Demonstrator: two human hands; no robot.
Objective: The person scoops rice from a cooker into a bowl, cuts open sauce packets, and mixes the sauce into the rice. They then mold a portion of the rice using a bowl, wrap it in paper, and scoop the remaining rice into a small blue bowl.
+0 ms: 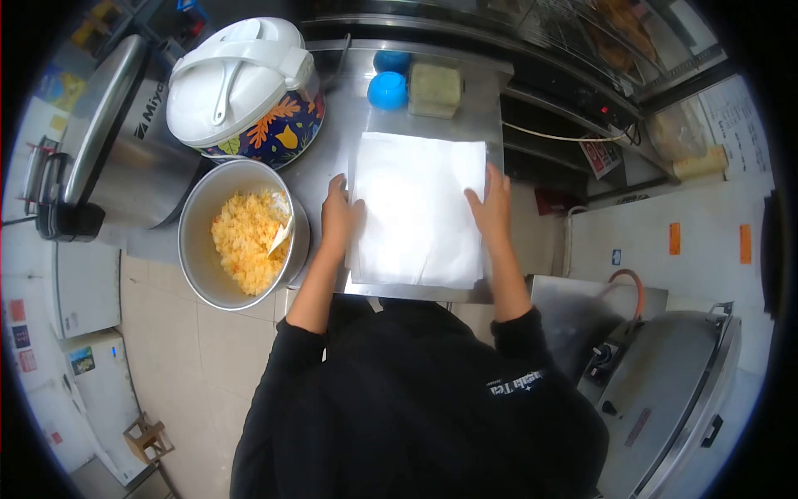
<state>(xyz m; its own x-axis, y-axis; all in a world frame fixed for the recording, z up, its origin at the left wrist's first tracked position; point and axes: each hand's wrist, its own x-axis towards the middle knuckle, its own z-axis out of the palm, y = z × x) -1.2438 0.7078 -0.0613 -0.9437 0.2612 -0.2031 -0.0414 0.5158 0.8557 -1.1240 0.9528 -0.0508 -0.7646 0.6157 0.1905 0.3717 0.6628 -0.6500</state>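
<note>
A stack of white paper sheets [418, 212] lies on the steel table [324, 179], its edges slightly uneven. My left hand [339, 214] is at the left edge of the stack, thumb and fingers apart, touching or nearly touching the sheets. At the right edge is my right hand [490, 204], with its thumb over the paper and its fingers along the side. Left of my left hand stands a metal pot [189, 237] of yellow-orange rice [248, 241], with a white scoop [280, 236] resting inside.
A white-lidded cooker [237, 83] with a patterned body stands behind the pot, beside a large steel container [154, 141]. Blue bowls [386, 90] and a greenish square container [435, 91] sit at the table's back. A steel appliance [665, 399] stands at the lower right.
</note>
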